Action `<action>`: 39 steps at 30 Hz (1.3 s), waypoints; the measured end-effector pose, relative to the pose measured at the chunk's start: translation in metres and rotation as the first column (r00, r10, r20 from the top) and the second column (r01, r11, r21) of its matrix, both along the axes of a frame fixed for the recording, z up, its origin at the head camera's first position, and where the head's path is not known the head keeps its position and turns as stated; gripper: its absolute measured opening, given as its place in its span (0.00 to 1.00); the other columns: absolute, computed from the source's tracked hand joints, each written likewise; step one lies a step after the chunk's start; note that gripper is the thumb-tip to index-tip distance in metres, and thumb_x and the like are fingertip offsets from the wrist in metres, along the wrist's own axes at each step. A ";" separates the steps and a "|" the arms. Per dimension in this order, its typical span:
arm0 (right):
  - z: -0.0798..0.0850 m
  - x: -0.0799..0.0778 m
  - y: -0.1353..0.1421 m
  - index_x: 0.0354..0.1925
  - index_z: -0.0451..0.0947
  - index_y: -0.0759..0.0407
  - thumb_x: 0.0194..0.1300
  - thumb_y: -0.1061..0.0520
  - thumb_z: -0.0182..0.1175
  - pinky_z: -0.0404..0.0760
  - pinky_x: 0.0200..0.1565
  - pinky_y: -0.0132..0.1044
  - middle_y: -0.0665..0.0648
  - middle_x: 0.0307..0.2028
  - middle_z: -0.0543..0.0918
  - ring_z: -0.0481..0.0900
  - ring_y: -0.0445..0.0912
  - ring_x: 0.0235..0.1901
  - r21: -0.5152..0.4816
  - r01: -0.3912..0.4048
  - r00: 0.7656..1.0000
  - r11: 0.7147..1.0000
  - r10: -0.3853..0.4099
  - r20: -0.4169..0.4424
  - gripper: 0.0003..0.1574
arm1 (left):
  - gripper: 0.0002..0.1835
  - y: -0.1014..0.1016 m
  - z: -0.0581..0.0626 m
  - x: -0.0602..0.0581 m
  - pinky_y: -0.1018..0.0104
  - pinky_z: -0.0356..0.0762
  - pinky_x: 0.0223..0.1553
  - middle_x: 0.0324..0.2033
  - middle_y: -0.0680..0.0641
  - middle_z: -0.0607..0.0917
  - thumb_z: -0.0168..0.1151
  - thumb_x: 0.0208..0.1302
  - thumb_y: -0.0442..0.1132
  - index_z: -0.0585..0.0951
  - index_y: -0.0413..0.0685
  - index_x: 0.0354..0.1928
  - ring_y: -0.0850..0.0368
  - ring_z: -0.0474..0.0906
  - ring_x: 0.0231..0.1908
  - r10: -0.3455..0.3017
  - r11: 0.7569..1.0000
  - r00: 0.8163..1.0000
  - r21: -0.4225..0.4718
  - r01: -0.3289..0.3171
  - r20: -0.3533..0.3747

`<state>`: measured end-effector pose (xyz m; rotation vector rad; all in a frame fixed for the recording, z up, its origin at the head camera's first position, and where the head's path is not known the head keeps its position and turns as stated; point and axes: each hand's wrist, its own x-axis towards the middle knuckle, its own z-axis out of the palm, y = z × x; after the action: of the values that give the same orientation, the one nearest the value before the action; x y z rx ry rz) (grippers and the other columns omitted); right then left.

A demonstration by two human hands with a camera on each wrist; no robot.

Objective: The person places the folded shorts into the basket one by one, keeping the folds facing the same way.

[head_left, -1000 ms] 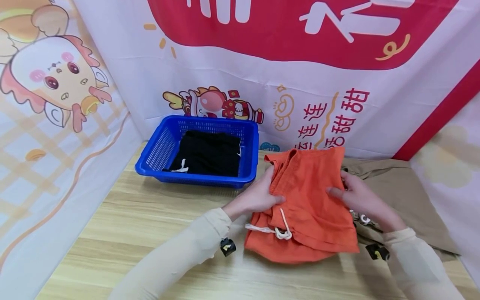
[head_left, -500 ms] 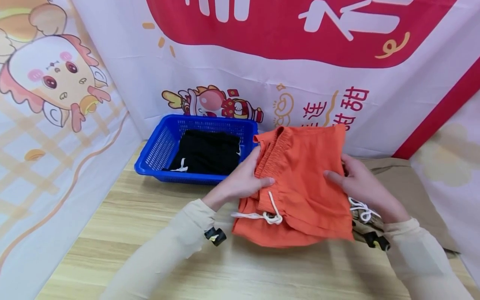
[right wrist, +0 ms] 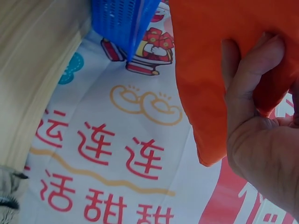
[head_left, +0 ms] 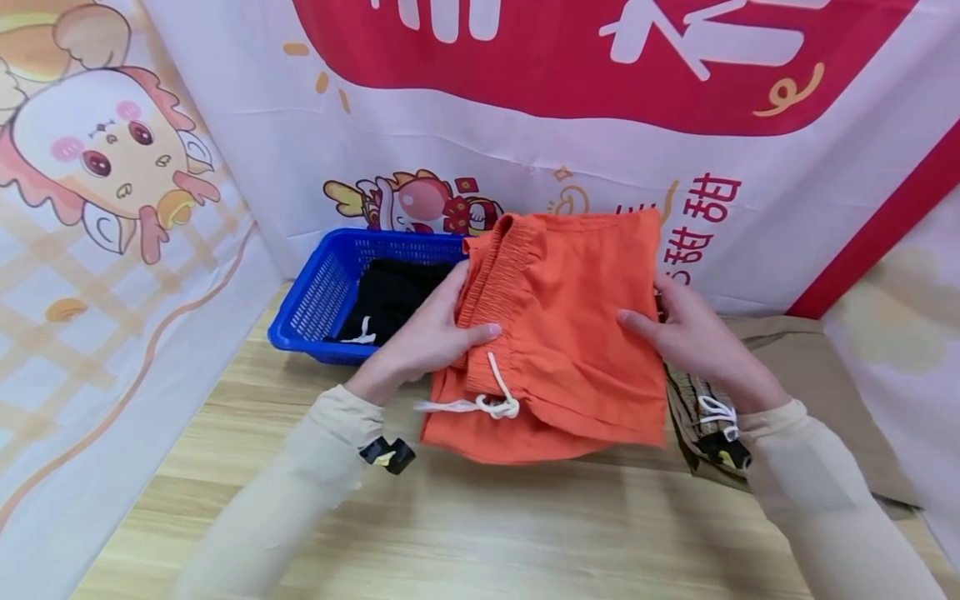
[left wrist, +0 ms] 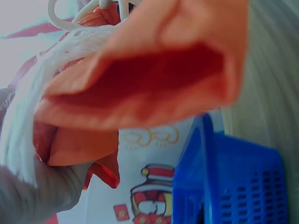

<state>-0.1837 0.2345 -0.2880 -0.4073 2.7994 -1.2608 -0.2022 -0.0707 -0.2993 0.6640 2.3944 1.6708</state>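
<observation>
Folded orange shorts point(head_left: 577, 325) with a gathered waistband and a white drawstring point(head_left: 498, 406) hang above the table between both hands. My left hand point(head_left: 427, 333) grips the waistband side, thumb on top and the other fingers hidden beneath. On the opposite edge my right hand point(head_left: 693, 337) pinches the cloth, thumb in front. Its fingers point(right wrist: 254, 65) press against the back of the fabric in the right wrist view. In the left wrist view the drooping orange cloth point(left wrist: 154, 88) shows an open fold, with the left hand point(left wrist: 51, 191) at lower left.
A blue plastic basket point(head_left: 300, 329) stands at the back left, partly covered by the left hand and the shorts. Folded black clothing point(head_left: 390, 292) lies in it. Khaki trousers point(head_left: 817, 392) with a white drawstring lie on the wooden table point(head_left: 525, 533) at right. A printed cloth backdrop point(head_left: 600, 150) rises behind.
Both hands have lifted the orange shorts and carried them left and away from the body, toward the basket. More of the khaki trousers shows; the shorts now overlap the basket's right side.
</observation>
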 end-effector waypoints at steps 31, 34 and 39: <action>0.002 -0.053 -0.085 0.64 0.59 0.55 0.64 0.59 0.59 0.79 0.43 0.43 0.58 0.49 0.78 0.78 0.48 0.45 -0.225 -0.062 0.998 0.972 0.063 -0.002 0.32 | 0.42 -0.099 0.017 -0.039 0.53 0.63 0.60 0.65 0.48 0.62 0.58 0.63 0.31 0.49 0.67 0.72 0.53 0.64 0.61 0.082 0.995 0.994 -0.050 -0.086 -0.075; 0.000 -0.059 -0.096 0.63 0.60 0.56 0.64 0.60 0.59 0.80 0.40 0.42 0.59 0.47 0.79 0.79 0.49 0.43 -0.249 -0.073 0.997 0.966 0.075 0.000 0.31 | 0.42 -0.109 0.017 -0.046 0.55 0.62 0.61 0.64 0.49 0.63 0.58 0.63 0.29 0.51 0.66 0.71 0.54 0.63 0.61 0.079 0.995 0.992 -0.050 -0.084 -0.097; -0.003 -0.069 -0.112 0.61 0.60 0.57 0.64 0.60 0.59 0.81 0.37 0.40 0.59 0.47 0.79 0.80 0.48 0.42 -0.263 -0.076 0.996 0.962 0.082 0.015 0.30 | 0.41 -0.122 0.015 -0.055 0.57 0.64 0.59 0.62 0.47 0.65 0.57 0.63 0.29 0.52 0.69 0.71 0.53 0.65 0.59 0.083 0.996 0.994 -0.038 -0.086 -0.078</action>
<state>-0.2529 0.1226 -0.2911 -0.5045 2.5720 -1.6109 -0.2571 -0.1930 -0.2844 0.6400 2.5364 1.6507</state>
